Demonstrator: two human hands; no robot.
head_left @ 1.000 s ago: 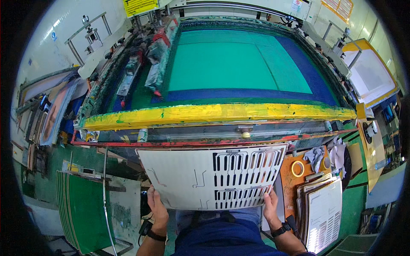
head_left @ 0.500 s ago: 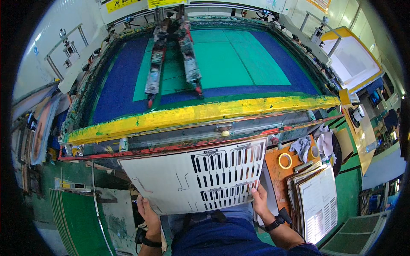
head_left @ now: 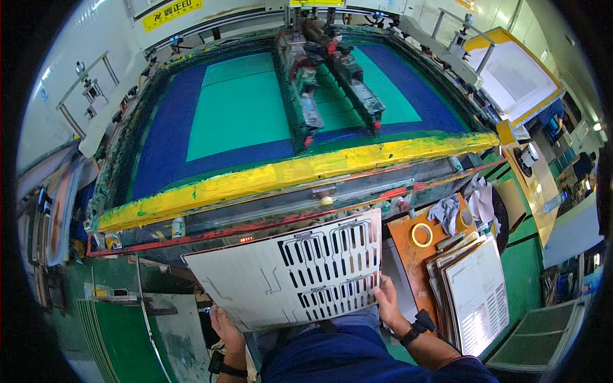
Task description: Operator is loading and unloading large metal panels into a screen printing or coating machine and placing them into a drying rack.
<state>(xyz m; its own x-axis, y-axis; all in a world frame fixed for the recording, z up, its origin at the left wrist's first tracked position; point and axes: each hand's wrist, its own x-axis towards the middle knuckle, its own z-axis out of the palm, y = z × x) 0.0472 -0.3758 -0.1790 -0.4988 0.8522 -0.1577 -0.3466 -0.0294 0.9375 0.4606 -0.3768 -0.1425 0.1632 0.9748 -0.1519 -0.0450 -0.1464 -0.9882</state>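
A thin white sheet [head_left: 246, 277] with rows of dark elongated shapes and fine black lines is held up in front of me, tilted. My left hand [head_left: 227, 329] is closed on its lower left corner, the thumb along the edge. At its lower right edge, my right hand [head_left: 388, 300] grips it with thumb and fingers. The sheet's far edge sits just below the red-edged front of a screen printing machine. On that machine lies a screen [head_left: 236, 115] with a green field and dark blue borders. A pair of squeegee bars [head_left: 332, 89] spans the screen, slightly blurred.
The screen's yellow-taped front rail [head_left: 287, 175] runs across ahead of me. To the right, an orange-brown table [head_left: 408, 255] bears a yellow tape roll [head_left: 422, 235], crumpled grey cloth [head_left: 444, 210] and a stack of similar sheets [head_left: 479, 293]. Green boards [head_left: 118, 338] lie low at the left.
The squeegee bars have travelled right across the screen. The sheet has shifted slightly left and turned a little, both hands still on it. My view has swung slightly.
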